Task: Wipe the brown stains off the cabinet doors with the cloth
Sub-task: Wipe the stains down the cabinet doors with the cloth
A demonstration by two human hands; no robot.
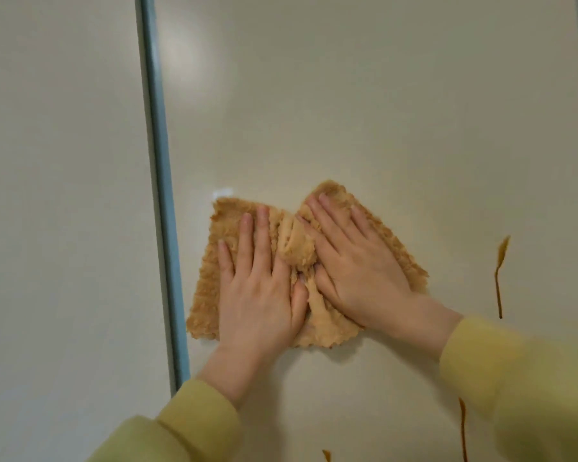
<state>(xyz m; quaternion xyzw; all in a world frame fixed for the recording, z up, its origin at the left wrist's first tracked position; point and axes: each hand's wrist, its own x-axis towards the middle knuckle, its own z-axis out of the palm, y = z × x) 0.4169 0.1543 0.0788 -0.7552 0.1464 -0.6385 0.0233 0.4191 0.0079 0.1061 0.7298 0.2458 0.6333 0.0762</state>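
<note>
left hand (pixel 261 288): flat, fingers straight, pointing up-frame, palm pressing cloth (pixel 207 281) | right hand (pixel 357 261): flat, fingers straight, angled toward upper left, pressing the same cloth | cloth: frame centre on cabinet door (pixel 347 95), bunched between both hands, near blue gap (pixel 162 195) | brown stains (pixel 499 278): 3 drips, right and lower right, apart from cloth
</note>
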